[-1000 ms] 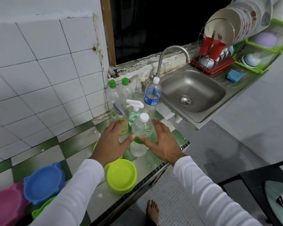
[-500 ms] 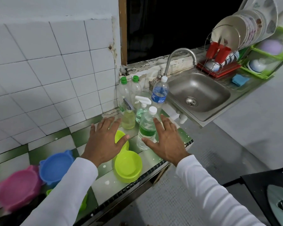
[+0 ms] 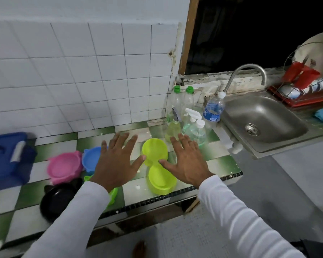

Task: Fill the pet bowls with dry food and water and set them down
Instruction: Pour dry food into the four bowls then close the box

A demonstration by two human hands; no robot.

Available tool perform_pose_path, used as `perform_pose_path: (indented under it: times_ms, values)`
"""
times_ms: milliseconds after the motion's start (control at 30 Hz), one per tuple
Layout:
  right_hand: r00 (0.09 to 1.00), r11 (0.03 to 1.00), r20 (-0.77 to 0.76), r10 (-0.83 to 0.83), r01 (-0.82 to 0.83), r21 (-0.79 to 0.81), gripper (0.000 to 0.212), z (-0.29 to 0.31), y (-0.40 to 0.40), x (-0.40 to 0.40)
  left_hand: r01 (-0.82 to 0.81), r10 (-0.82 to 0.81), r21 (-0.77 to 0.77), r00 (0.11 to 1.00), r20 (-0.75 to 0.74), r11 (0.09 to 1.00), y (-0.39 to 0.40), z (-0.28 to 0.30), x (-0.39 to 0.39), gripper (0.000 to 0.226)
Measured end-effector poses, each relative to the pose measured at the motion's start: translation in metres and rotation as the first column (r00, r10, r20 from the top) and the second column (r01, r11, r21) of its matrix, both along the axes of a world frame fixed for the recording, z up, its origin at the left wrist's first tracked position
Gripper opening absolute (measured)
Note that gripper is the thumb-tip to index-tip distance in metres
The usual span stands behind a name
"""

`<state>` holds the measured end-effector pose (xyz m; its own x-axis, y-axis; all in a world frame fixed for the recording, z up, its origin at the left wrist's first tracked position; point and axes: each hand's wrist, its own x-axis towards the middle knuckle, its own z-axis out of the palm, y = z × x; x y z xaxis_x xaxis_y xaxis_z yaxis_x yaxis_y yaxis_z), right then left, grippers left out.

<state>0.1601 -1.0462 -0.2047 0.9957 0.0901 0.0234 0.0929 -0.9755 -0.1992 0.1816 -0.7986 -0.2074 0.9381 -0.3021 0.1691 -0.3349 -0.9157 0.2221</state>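
A lime-green double pet bowl (image 3: 158, 165) lies on the green-and-white tiled counter (image 3: 220, 161), empty. My left hand (image 3: 116, 161) hovers just left of it with fingers spread, the thumb near the far cup. My right hand (image 3: 186, 161) is spread flat to its right, thumb tip by the bowl's waist. Neither hand holds anything. A pink bowl (image 3: 64, 167), a blue bowl (image 3: 91, 158), a black bowl (image 3: 58, 200) and a green one (image 3: 113, 194), partly under my left sleeve, sit to the left. A water bottle with a blue label (image 3: 213, 110) stands by the sink.
Several clear bottles (image 3: 182, 101) and soap dispensers (image 3: 194, 129) crowd the counter's back right corner. A steel sink (image 3: 263, 120) with a tap (image 3: 246, 71) lies to the right, then a red dish rack (image 3: 304, 86). A blue box (image 3: 7, 157) sits far left.
Both hands have drawn back from the white-capped bottle toward me and now flank the lime double bowl. The view has swung left, bringing the black bowl and blue box into sight.
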Motion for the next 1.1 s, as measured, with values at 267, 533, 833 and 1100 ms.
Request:
perform_pose_path:
  times_ms: [267, 533, 833, 1100]
  values:
    - [0.981, 0.981, -0.035, 0.193, -0.193, 0.006, 0.098, 0.001, 0.059, -0.009, -0.198, 0.197, 0.003, 0.979, -0.041, 0.980, 0.060, 0.003, -0.065, 0.087]
    - [0.937, 0.937, -0.009, 0.350, -0.350, 0.016, 0.091, 0.003, 0.125, -0.020, -0.320, 0.320, 0.025, 0.947, -0.017, 0.947, 0.118, 0.006, -0.105, 0.082]
    - [0.884, 0.884, 0.008, 0.467, -0.467, 0.012, 0.093, 0.010, 0.216, -0.027, -0.455, 0.456, 0.034, 0.889, -0.033, 0.890, 0.194, 0.012, -0.139, 0.088]
    - [0.870, 0.868, 0.024, 0.493, -0.494, 0.049, 0.091, 0.017, 0.318, -0.041, -0.512, 0.513, 0.026, 0.858, -0.026, 0.858, 0.295, 0.019, -0.162, 0.091]
